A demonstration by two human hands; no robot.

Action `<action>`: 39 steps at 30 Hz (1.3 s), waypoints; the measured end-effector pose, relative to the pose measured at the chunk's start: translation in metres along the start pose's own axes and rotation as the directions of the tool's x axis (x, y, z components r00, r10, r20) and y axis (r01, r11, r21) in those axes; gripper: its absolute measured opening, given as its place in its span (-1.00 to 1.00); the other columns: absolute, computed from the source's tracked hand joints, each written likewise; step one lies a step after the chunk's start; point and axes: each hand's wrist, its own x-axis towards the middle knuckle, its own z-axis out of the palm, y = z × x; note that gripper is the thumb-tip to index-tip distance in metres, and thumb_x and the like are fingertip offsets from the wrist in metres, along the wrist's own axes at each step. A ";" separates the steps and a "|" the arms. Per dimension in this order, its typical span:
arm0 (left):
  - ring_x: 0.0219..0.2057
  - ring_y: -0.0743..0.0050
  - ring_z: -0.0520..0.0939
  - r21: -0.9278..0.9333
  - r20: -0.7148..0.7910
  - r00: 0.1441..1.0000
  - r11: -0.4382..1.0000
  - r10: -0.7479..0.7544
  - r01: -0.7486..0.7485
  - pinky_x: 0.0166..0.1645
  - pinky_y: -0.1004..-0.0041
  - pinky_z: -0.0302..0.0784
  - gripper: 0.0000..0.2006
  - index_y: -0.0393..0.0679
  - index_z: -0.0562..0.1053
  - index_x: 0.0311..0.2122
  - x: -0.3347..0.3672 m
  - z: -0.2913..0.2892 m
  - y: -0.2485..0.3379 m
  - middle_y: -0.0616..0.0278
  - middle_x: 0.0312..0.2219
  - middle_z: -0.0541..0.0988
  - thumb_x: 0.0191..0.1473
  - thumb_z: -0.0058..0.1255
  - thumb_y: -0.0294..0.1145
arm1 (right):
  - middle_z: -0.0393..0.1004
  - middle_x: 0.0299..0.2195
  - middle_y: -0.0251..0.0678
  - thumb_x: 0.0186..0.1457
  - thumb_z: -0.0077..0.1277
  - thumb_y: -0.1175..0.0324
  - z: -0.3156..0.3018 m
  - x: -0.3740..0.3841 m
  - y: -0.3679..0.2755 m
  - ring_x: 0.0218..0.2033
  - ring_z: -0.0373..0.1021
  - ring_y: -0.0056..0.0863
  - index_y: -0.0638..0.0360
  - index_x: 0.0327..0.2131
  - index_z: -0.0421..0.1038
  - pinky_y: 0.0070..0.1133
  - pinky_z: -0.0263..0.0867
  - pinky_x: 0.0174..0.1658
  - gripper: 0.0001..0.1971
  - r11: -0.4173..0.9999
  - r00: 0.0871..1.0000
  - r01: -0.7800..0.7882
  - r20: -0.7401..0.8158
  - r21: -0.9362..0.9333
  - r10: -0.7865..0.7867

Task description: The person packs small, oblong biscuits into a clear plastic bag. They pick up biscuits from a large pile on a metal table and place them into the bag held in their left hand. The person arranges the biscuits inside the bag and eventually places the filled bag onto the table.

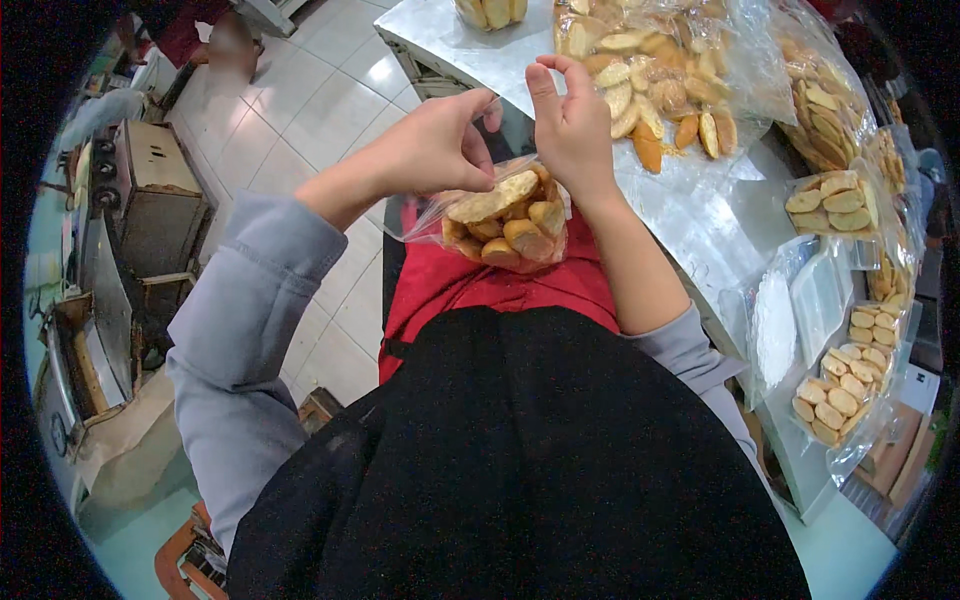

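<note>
A clear plastic bag of toasted bread slices [505, 228] sits upright on my lap, on red cloth. Its mouth is loose, and a large pale slice lies across the top. Over the bag's left side is my left hand [425, 145], thumb and fingers curved apart, the thumb close to that top slice. Whether the thumb touches the bag, I cannot tell. My right hand [578, 130] is raised at the bag's right side, by the table edge. Its thumb and forefinger stand apart with nothing visible between them; its other fingers are partly hidden.
A metal-topped table [690, 220] on the right bears a large open bag of bread slices [650, 60] and loose slices [645, 140]. Farther along are filled packs [845, 390] and empty clear bags [820, 290]. A wooden cabinet [160, 200] stands left on the tiled floor [300, 90].
</note>
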 end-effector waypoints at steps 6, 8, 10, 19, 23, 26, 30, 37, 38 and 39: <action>-0.56 0.51 0.55 0.167 -0.082 0.991 0.982 0.104 -0.090 -0.45 0.55 0.43 -0.61 -0.22 0.15 -0.30 -0.003 0.006 -0.005 0.14 -0.60 0.54 -0.26 0.07 -0.59 | 0.32 -0.84 -0.21 0.09 -0.16 0.01 0.002 -0.002 -0.005 -0.74 0.36 -0.38 0.33 -0.22 0.26 -0.49 0.17 -0.63 -0.52 0.999 0.999 0.043 -0.009 0.005 -0.043; -0.56 0.49 0.56 0.138 -0.076 0.992 0.987 0.096 -0.085 -0.43 0.52 0.44 -0.62 -0.23 0.17 -0.31 -0.003 0.002 -0.006 0.14 -0.61 0.54 -0.26 0.08 -0.58 | 0.32 -0.84 -0.21 0.09 -0.17 0.00 0.003 -0.002 -0.006 -0.75 0.36 -0.38 0.34 -0.22 0.25 -0.49 0.17 -0.63 -0.51 0.999 0.999 0.051 0.005 0.017 -0.051; -0.55 0.49 0.57 0.095 -0.114 0.991 0.994 0.070 -0.059 -0.41 0.52 0.45 -0.63 -0.24 0.18 -0.31 0.000 0.003 0.002 0.13 -0.61 0.54 -0.27 0.08 -0.58 | 0.32 -0.83 -0.21 0.09 -0.17 0.00 0.005 -0.002 -0.007 -0.75 0.35 -0.37 0.36 -0.21 0.24 -0.49 0.17 -0.63 -0.50 0.998 0.998 0.049 0.033 0.030 -0.050; -0.53 0.40 0.58 -0.009 -0.080 0.996 0.999 -0.037 0.036 -0.41 0.49 0.44 -0.59 -0.32 0.24 -0.27 0.010 0.002 -0.005 0.09 -0.60 0.54 -0.31 0.10 -0.55 | 0.33 -0.83 -0.21 0.10 -0.20 -0.01 0.007 -0.005 -0.007 -0.73 0.37 -0.33 0.37 -0.21 0.22 -0.49 0.20 -0.62 -0.49 0.996 0.997 0.074 0.004 0.042 -0.074; -0.47 0.48 0.58 -0.069 -0.069 0.996 0.996 0.048 -0.053 -0.38 0.56 0.46 -0.52 -0.26 0.22 -0.17 0.019 0.000 0.001 0.16 -0.54 0.54 -0.30 0.11 -0.64 | 0.33 -0.83 -0.21 0.10 -0.20 -0.02 0.011 -0.006 -0.007 -0.72 0.38 -0.33 0.37 -0.20 0.20 -0.49 0.22 -0.61 -0.48 0.992 0.994 0.112 0.012 0.060 -0.113; -0.45 0.49 0.57 0.039 -0.146 0.984 0.994 0.102 -0.097 -0.37 0.55 0.46 -0.47 -0.27 0.22 -0.13 0.024 0.008 -0.006 0.18 -0.54 0.53 -0.31 0.12 -0.65 | 0.33 -0.83 -0.21 0.10 -0.21 -0.04 0.014 -0.008 -0.007 -0.71 0.39 -0.33 0.37 -0.19 0.19 -0.49 0.23 -0.60 -0.47 0.990 0.991 0.133 0.009 0.054 -0.134; -0.46 0.47 0.57 0.123 -0.160 0.980 0.987 0.118 -0.099 -0.35 0.53 0.46 -0.44 -0.25 0.18 -0.10 0.021 0.008 -0.003 0.18 -0.54 0.53 -0.30 0.12 -0.64 | 0.33 -0.82 -0.21 0.09 -0.21 -0.06 0.008 -0.010 -0.010 -0.71 0.39 -0.35 0.36 -0.20 0.19 -0.49 0.22 -0.60 -0.45 0.992 0.995 0.099 0.013 0.075 -0.101; -0.52 0.42 0.56 0.168 -0.133 0.991 0.986 0.006 0.017 -0.38 0.49 0.45 -0.45 -0.19 0.15 -0.12 -0.012 0.002 -0.003 0.15 -0.59 0.52 -0.29 0.12 -0.60 | 0.31 -0.84 -0.24 0.08 -0.18 -0.07 0.005 -0.005 0.002 -0.73 0.36 -0.40 0.36 -0.22 0.22 -0.51 0.19 -0.61 -0.45 0.993 0.995 0.089 -0.058 0.073 -0.085; -0.53 0.41 0.56 0.207 -0.143 0.990 0.978 0.019 0.011 -0.39 0.49 0.45 -0.45 -0.19 0.15 -0.13 -0.013 0.003 -0.003 0.14 -0.60 0.52 -0.29 0.11 -0.60 | 0.31 -0.84 -0.24 0.08 -0.18 -0.07 0.005 -0.005 -0.001 -0.73 0.36 -0.41 0.36 -0.22 0.22 -0.51 0.19 -0.61 -0.45 0.993 0.994 0.096 -0.049 0.062 -0.093; -0.53 0.41 0.56 0.239 -0.131 0.991 0.971 0.026 0.006 -0.39 0.48 0.45 -0.46 -0.19 0.14 -0.13 -0.013 0.003 -0.004 0.14 -0.60 0.52 -0.29 0.11 -0.60 | 0.31 -0.84 -0.24 0.07 -0.18 -0.07 0.006 -0.005 0.000 -0.73 0.36 -0.41 0.35 -0.21 0.22 -0.51 0.19 -0.61 -0.45 0.994 0.995 0.092 -0.048 0.061 -0.089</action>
